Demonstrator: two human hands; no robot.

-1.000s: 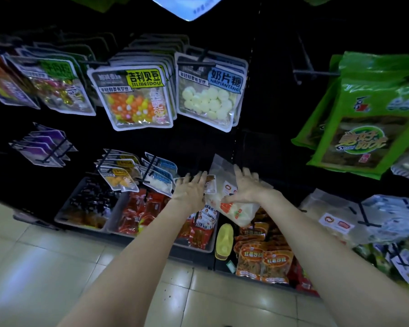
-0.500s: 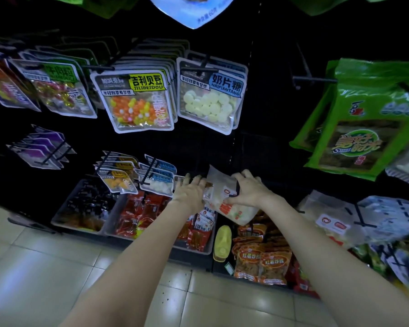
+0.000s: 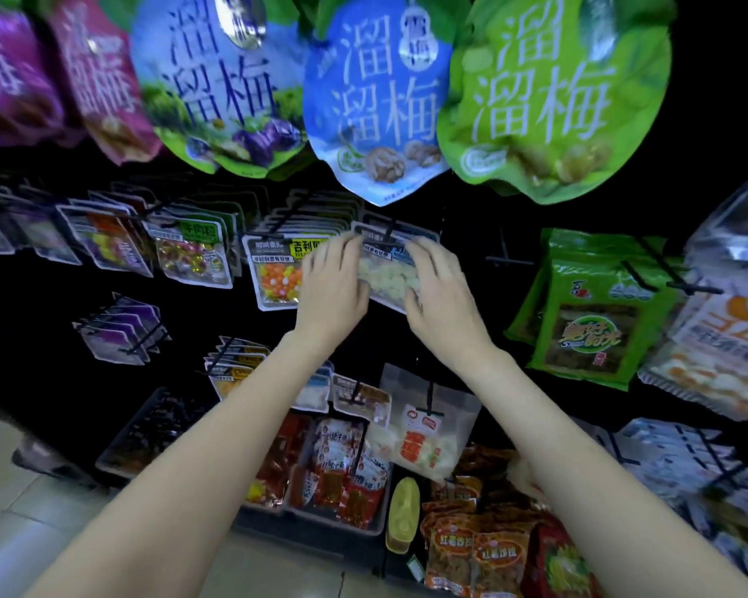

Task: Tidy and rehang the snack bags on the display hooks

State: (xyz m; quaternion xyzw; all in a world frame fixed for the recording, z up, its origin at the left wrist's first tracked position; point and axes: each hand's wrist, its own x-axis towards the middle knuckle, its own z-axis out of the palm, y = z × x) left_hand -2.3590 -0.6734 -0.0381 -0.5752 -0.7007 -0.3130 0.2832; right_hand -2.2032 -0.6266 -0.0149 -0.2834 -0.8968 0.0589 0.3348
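Both forearms bare, no sleeves, rings or watch.

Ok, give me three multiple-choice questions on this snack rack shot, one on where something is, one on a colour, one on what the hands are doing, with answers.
1. Where does the bag of white candies hang?
A. Right of the bag of orange and yellow candies
B. In the floor tray
C. Above the big blue bag

2. What colour is the big top-row bag furthest right?
A. Purple
B. Green
C. Red

3. What are the hands doing?
A. Hanging at the sides
B. Both on the white candy bag
C. Lifting the yellow bottle

Answers: 1 A, the two bags hang side by side. 2 B, its whole face is green. 3 B, the left hand and right hand flank that bag.
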